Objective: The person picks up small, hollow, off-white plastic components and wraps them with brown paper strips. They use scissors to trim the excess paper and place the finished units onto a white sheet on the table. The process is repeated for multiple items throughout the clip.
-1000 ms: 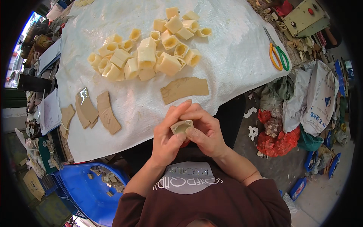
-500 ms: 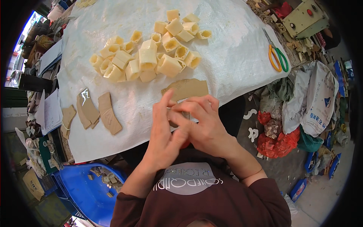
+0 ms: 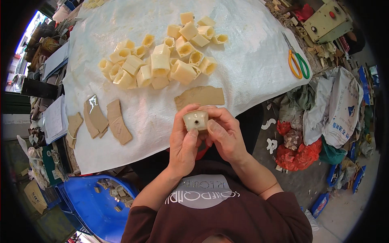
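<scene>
Near the front edge of the white sheet, my left hand (image 3: 184,141) and my right hand (image 3: 227,135) are closed together around a small glossy cream-coloured piece (image 3: 190,120) with a dark round hole in its face. Fingers cover its sides, so its full shape is hidden. Just beyond my fingertips lies a flat tan piece (image 3: 202,96) with a ragged edge. More flat tan pieces (image 3: 118,123) are spread to the left, one with a shiny patch. Farther back is a heap of pale yellow hollow blocks (image 3: 161,60).
Scissors (image 3: 298,65) with orange and green handles rest at the sheet's right side. A blue basket (image 3: 95,214) with small pieces stands at lower left. White sacks (image 3: 340,105) and red bags (image 3: 302,154) crowd the floor at right. A beige machine (image 3: 328,22) sits at far right.
My fingers were interlaced around a mostly hidden piece; both hands have turned and now show its holed face. The view has shifted slightly.
</scene>
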Demonstrator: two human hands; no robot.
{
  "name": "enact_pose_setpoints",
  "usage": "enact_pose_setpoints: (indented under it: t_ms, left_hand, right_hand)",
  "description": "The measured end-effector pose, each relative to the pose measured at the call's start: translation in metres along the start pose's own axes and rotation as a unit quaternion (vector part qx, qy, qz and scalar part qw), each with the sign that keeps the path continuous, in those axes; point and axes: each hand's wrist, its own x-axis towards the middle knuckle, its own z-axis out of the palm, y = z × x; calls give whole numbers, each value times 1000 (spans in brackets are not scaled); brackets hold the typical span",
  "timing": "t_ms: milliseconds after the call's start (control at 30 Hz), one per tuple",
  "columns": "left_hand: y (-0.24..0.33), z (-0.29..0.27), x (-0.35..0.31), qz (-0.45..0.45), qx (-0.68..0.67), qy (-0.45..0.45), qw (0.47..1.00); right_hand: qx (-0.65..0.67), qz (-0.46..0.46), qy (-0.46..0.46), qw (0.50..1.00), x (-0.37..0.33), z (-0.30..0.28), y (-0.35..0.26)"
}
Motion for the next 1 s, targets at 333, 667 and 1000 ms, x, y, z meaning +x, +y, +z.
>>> enact_pose_setpoints:
  t_ms: [333, 667, 1000]
  left_hand:
    - [1, 1, 1, -69, -70, 22, 995]
    - [-15, -6, -6, 80, 132, 69, 986]
    - [2, 3, -2, -39, -18, 63, 997]
  right_hand:
    - [-120, -156, -1, 980, 5, 3, 13]
    - [-174, -214, -10, 961, 1, 8, 28]
    - [-145, -140, 1, 980, 1, 4, 25]
